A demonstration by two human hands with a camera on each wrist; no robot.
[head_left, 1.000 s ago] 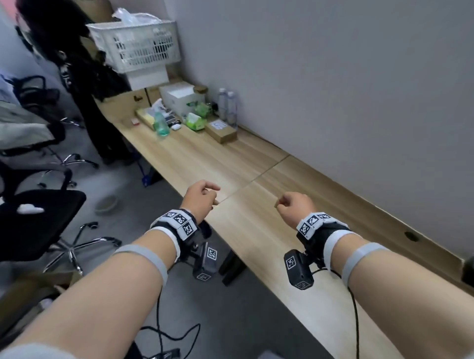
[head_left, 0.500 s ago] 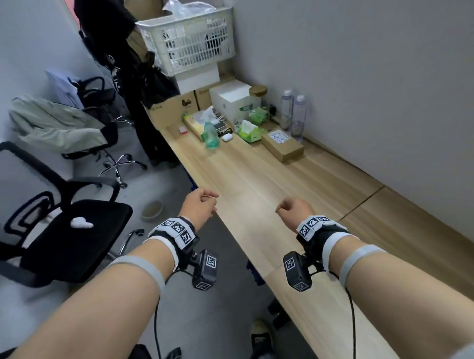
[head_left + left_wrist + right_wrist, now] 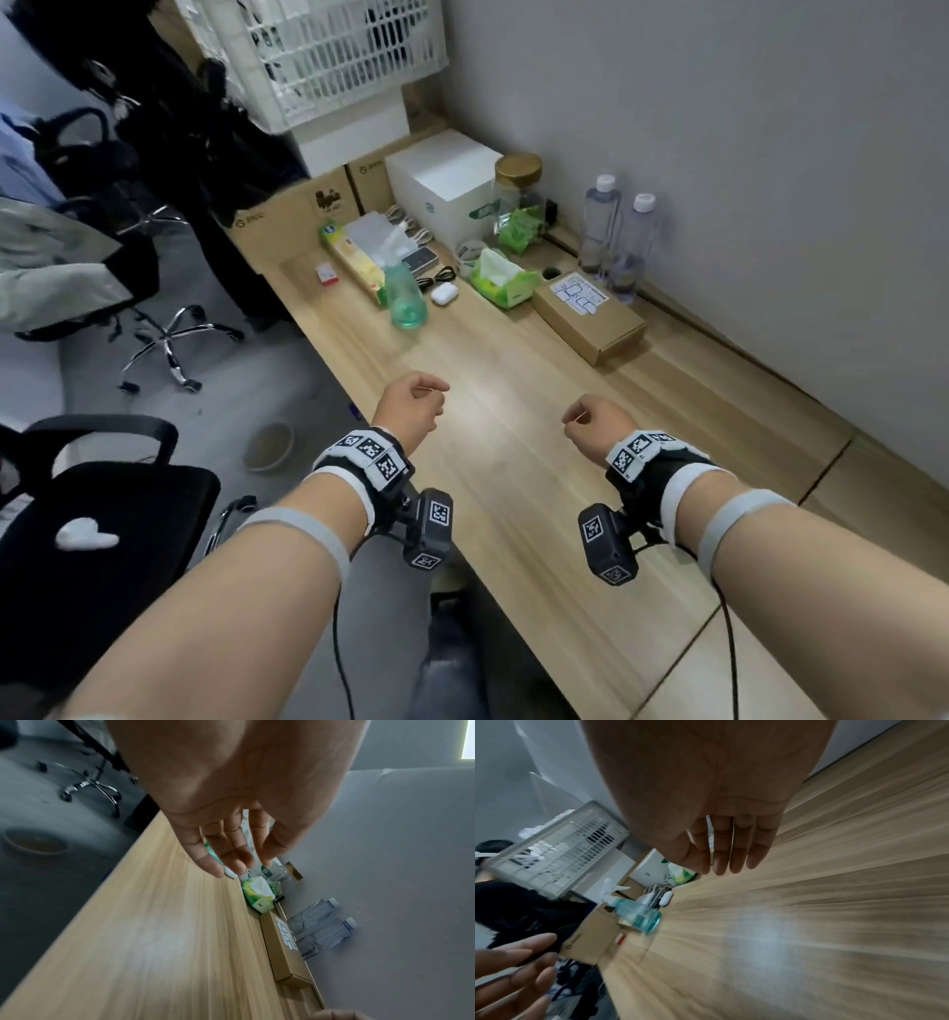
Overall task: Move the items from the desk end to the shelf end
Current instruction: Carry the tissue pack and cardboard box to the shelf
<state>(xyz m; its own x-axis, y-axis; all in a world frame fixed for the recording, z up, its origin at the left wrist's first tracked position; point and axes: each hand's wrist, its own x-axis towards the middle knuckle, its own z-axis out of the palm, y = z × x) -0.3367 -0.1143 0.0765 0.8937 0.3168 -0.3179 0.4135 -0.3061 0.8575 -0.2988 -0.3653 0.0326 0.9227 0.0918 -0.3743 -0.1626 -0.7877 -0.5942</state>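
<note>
Room: grey wall on the right, long light wooden desk point(image 3: 518, 452) running along it, black office chair point(image 3: 77, 539) on the grey floor to the left.
Far end: white slatted plastic basket point(image 3: 328, 56) stacked on a white box, brown cardboard cartons point(image 3: 287, 216) below it, a white cube-shaped box point(image 3: 441, 185) beside them.
Clutter: clear glass jar with a gold lid point(image 3: 518, 190), two clear plastic water bottles with white caps point(image 3: 616, 231) against the wall, flat brown cardboard box with a white label point(image 3: 590, 313) lying in front of them.
More clutter: green tissue pack with white tissue poking out point(image 3: 500, 280), white earbud case point(image 3: 444, 294), black cable, small red and white box point(image 3: 327, 273), long yellow carton point(image 3: 354, 262).
Nearest item: teal translucent spray bottle with a white trigger point(image 3: 405, 298), upright at the front of the pile, bare desk between it and both hands.
Left hand point(image 3: 411, 406): over the desk's left edge, fingers relaxed and lightly bent, holding nothing, well short of the spray bottle.
Right hand point(image 3: 598, 424): over mid-desk, fingers loose and nearly straight in the wrist view, holding nothing, apart from the flat brown box ahead.
Gap: the two hands apart, nothing lying between them.
</note>
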